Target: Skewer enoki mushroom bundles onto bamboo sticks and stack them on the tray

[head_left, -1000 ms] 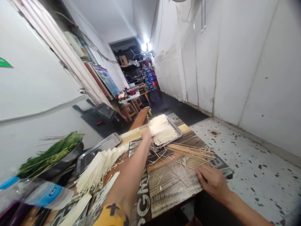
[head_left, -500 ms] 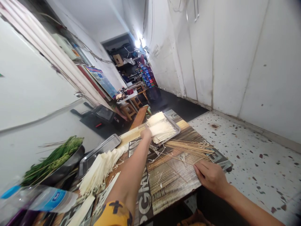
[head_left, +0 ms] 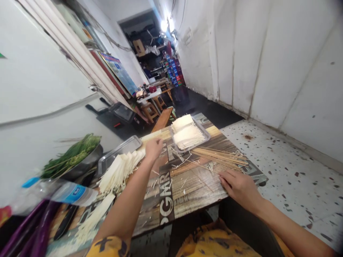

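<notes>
My left hand is over the table, right of the row of enoki mushroom bundles; its fingers are curled, with nothing seen sticking out of them. My right hand rests at the table's right front edge, fingers closed round the end of a thin bamboo skewer that points left across the boards. Beside it lies a sheaf of loose bamboo skewers. Flat enoki pieces are laid side by side in the metal tray at the far end.
An empty-looking metal tray lies behind the bundles. At the left are a bowl of green vegetables, a plastic bottle, a black-handled knife and purple eggplants. Mushroom scraps litter the printed tabletop.
My left hand has drawn back from the enoki in the far tray, leftward toward the bundles. My right hand stays at the table edge with the skewer. The view has shifted slightly.
</notes>
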### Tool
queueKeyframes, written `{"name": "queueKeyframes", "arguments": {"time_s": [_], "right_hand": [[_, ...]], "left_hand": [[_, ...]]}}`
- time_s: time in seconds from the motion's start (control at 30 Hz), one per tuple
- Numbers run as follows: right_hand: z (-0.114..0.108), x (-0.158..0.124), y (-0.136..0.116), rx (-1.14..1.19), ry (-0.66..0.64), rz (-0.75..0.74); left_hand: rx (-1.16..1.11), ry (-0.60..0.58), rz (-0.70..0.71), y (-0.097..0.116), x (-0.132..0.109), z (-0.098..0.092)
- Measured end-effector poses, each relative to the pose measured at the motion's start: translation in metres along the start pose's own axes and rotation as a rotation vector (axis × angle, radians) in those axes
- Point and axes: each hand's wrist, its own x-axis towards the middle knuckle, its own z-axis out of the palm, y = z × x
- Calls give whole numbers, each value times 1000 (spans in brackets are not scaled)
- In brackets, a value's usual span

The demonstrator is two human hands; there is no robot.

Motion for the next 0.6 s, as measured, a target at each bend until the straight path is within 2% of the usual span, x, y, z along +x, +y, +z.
{"name": "queueKeyframes", "arguments": {"time_s": [0.17, 0.3, 0.43, 0.6], "right_hand": [[4, 29, -10, -202, -311, -45], [14, 53, -8, -273, -432, -27], [21, 67, 3, -242, -433, -42], [18, 70, 11, -190, -422, -55]], "left_hand": [[135, 54, -100, -74, -59, -48], [185, -35, -117, -124, -106, -70], [162, -147, -20, -153, -137, -63], [152, -172, 64, -163, -140, -33]]}}
